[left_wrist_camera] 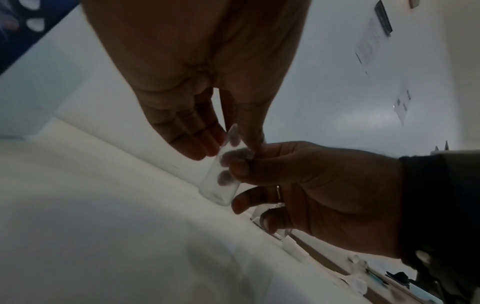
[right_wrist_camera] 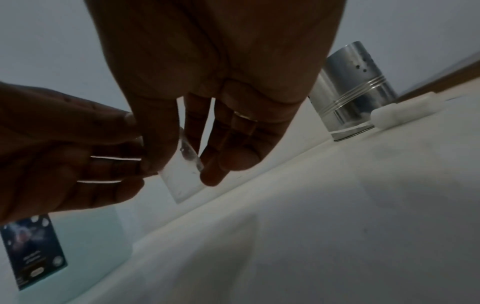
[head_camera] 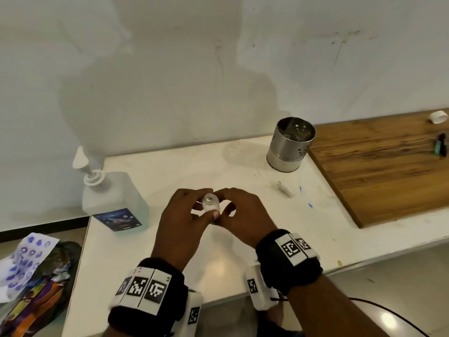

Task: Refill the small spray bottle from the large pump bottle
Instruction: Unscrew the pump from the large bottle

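Small spray bottle (head_camera: pixel 211 203), clear and uncapped, its open neck facing up, is held between both hands above the middle of the white table (head_camera: pixel 155 239), clear of the surface. Nearest the camera, the table's front edge runs just beyond the two banded wrists. The left hand (head_camera: pixel 181 227) pinches the bottle, fingers (left_wrist_camera: pixel 197 142) pressed together on one side and thumb on the other; the right hand (head_camera: pixel 243 215) grips it from the opposite side, thumb and curled fingers (right_wrist_camera: pixel 223 162) closing on the clear wall. Bare tabletop lies all round the hands. A white spray cap (right_wrist_camera: pixel 405 110) lies on its side to the right, near the perforated steel holder (head_camera: pixel 290 144). To the left, the large pump bottle (head_camera: pixel 114 198) of bluish liquid stands at the table's left edge, well apart from the hands, its white pump head against the wall (head_camera: pixel 170 69). The steel holder stands at the back right, just beside the corner of a wooden board (head_camera: pixel 379 171) covering the right end. Off the left edge, printed wrappers (head_camera: pixel 31 268) lie lower down
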